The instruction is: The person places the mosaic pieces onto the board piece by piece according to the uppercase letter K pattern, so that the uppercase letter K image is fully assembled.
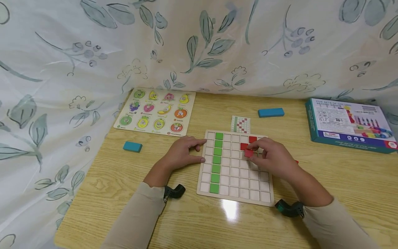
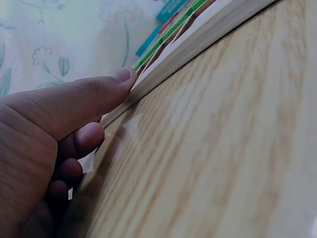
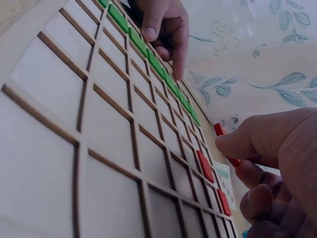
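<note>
My right hand [image 1: 275, 159] pinches a small red square tile [image 1: 248, 153] between thumb and fingertips, over the upper right of a wooden grid board [image 1: 234, 181]. In the right wrist view the pinched tile [image 3: 219, 130] is tilted and raised off the grid. Two red tiles, one in the top row [image 1: 253, 139] and one diagonally below it [image 1: 244, 147], sit in cells. Green tiles [image 1: 216, 159] fill the second column from the left. At the board's left edge, my left hand [image 1: 183, 152] rests its extended index finger and thumb [image 2: 106, 91] against the side.
Behind the board lies a small pattern card [image 1: 240, 123] with green and red squares. Teal blocks lie at left [image 1: 132, 146] and back right [image 1: 271, 112]. A fruit picture board [image 1: 190, 110] is at back left, a toy box [image 1: 351, 124] at far right. Something red [image 1: 296, 162] peeks past my right hand.
</note>
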